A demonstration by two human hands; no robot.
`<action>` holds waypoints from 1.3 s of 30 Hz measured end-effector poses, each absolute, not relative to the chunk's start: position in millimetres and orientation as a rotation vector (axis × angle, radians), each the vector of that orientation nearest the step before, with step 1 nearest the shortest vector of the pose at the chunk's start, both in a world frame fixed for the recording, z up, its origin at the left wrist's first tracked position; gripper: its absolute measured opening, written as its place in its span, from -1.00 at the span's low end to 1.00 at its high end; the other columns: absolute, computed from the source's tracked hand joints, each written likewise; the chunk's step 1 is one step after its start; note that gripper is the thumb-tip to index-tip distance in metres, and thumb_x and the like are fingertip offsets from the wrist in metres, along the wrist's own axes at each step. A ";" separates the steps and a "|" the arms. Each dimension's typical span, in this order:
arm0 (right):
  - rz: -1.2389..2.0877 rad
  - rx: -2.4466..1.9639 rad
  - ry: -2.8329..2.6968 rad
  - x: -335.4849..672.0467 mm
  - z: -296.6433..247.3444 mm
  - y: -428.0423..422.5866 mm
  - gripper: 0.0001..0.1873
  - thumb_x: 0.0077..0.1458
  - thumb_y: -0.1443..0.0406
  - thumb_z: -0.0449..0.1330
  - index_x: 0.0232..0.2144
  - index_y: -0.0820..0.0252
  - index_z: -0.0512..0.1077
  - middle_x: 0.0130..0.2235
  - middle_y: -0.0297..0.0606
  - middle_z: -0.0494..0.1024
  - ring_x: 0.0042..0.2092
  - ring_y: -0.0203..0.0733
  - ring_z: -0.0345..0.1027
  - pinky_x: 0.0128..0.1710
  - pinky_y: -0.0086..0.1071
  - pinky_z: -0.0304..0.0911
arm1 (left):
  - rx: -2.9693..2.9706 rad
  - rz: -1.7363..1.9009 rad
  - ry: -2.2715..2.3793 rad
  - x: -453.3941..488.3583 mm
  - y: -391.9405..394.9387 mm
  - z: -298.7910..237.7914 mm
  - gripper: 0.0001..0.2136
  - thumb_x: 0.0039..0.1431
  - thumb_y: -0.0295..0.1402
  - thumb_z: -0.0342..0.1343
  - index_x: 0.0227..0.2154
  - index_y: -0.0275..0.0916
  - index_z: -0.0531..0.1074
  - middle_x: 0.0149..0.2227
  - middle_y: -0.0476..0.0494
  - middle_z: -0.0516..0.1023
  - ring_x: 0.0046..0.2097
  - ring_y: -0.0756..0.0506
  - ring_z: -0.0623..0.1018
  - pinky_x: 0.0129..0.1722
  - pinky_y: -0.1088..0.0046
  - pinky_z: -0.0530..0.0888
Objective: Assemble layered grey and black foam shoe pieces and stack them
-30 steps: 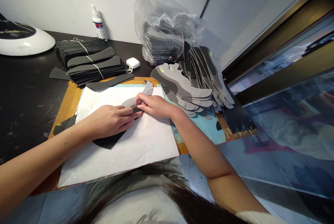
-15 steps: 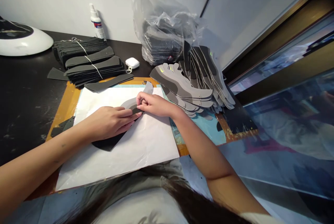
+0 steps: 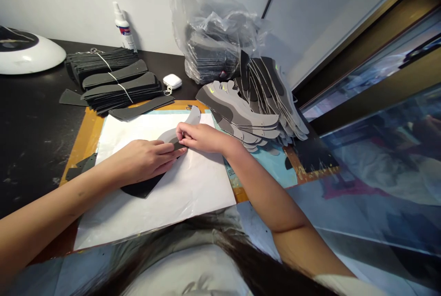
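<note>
My left hand (image 3: 146, 160) lies flat with fingers stretched out, pressing down a dark curved cut piece (image 3: 139, 188) on a white paper sheet (image 3: 186, 190). My right hand (image 3: 200, 137) pinches the edge of a light grey curved piece (image 3: 193, 116) that overlaps the dark one, fingertips meeting those of the left hand. Both pieces rest on the sheet, partly hidden under the hands.
A fanned stack of grey shoe-upper pieces (image 3: 248, 112) sits to the right. Bundles of dark strips (image 3: 113, 87) tied with string lie at the back left, with a glue bottle (image 3: 122, 25), a small white case (image 3: 172, 81), a plastic bag of parts (image 3: 213, 43) and a white dome object (image 3: 27, 54).
The hands stay nearly still on the pieces; the view has shifted slightly, and the right fingertips have crept a little left along the grey piece.
</note>
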State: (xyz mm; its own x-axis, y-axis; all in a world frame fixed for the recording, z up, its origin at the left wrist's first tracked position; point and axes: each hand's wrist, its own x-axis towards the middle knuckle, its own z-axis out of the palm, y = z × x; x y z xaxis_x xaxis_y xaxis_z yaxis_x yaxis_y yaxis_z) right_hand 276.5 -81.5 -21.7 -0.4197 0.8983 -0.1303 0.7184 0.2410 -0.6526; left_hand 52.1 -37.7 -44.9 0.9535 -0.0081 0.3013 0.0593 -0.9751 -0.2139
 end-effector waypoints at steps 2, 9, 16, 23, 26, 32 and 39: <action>0.922 -1.505 -2.263 276.3 -21.6 -81.7 -0.92 0.21 0.35 0.06 -0.22 0.13 0.29 -0.36 -0.39 0.44 -0.35 -0.26 0.24 -0.35 -0.43 -0.05 | -2.871 -0.416 -0.035 51.4 -38.1 -47.0 -0.59 0.48 -0.36 -0.29 0.11 -0.27 0.44 -0.33 -0.06 0.57 -0.37 -0.05 0.53 -0.43 0.35 0.39; 0.764 -1.594 -2.191 291.2 -27.9 -80.6 -0.93 0.20 0.25 0.18 -0.27 0.11 0.40 -0.46 -0.43 0.42 -0.40 -0.30 0.22 -0.35 -0.42 -0.07 | -2.924 -0.363 -0.032 47.4 -35.3 -55.9 -0.62 0.45 -0.38 -0.22 0.16 -0.30 0.38 -0.29 -0.10 0.54 -0.31 -0.09 0.54 -0.33 0.35 0.43; 0.813 -1.609 -2.140 296.3 -30.0 -79.8 -0.86 0.19 0.18 0.20 -0.24 0.10 0.43 -0.44 -0.45 0.43 -0.39 -0.30 0.21 -0.36 -0.42 -0.08 | -2.942 -0.376 -0.108 48.3 -34.7 -58.3 -0.58 0.44 -0.37 -0.21 0.24 -0.34 0.32 -0.31 -0.13 0.51 -0.29 -0.11 0.55 -0.31 0.34 0.46; 0.834 -1.630 -2.216 294.0 -25.5 -79.6 -0.89 0.17 0.21 0.22 -0.25 0.08 0.43 -0.36 -0.41 0.46 -0.36 -0.30 0.23 -0.35 -0.41 -0.08 | -3.055 -0.453 -0.139 48.3 -33.5 -51.8 -0.62 0.43 -0.37 -0.15 0.18 -0.24 0.41 -0.23 -0.13 0.54 -0.26 -0.08 0.55 -0.29 0.39 0.47; 0.844 -1.607 -2.219 295.0 -25.5 -80.3 -0.87 0.16 0.19 0.24 -0.26 0.08 0.42 -0.38 -0.42 0.47 -0.36 -0.30 0.25 -0.35 -0.41 -0.06 | -3.098 -0.541 -0.228 48.5 -34.0 -50.0 -0.65 0.42 -0.39 -0.13 0.10 -0.27 0.47 -0.17 -0.17 0.53 -0.24 -0.08 0.55 -0.24 0.40 0.48; 0.712 -1.726 -2.102 283.7 -27.2 -80.9 -0.74 0.15 0.05 0.26 -0.35 0.09 0.41 -0.43 -0.41 0.48 -0.37 -0.28 0.27 -0.35 -0.41 -0.05 | -3.133 -0.399 -0.311 49.6 -37.5 -47.1 -0.64 0.41 -0.42 -0.14 0.09 -0.38 0.47 -0.14 -0.25 0.50 -0.19 -0.12 0.53 -0.19 0.36 0.49; 0.772 -1.642 -2.165 290.5 -26.9 -83.3 -0.68 0.04 0.07 0.36 -0.20 0.06 0.47 -0.41 -0.45 0.48 -0.37 -0.29 0.27 -0.35 -0.43 -0.04 | -3.488 -0.432 -0.450 48.4 -29.8 -39.6 -0.63 0.41 -0.44 -0.13 0.14 -0.32 0.45 -0.18 -0.21 0.47 -0.24 -0.03 0.47 -0.19 0.50 0.39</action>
State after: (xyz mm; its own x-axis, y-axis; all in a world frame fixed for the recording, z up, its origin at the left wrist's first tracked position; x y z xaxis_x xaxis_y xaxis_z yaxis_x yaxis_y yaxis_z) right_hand 290.5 -83.3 -26.9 -0.2917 0.9539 -0.0712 0.7835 0.1956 -0.5898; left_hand 48.4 -29.8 -39.6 0.9405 0.2880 0.1806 0.1927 -0.8893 0.4148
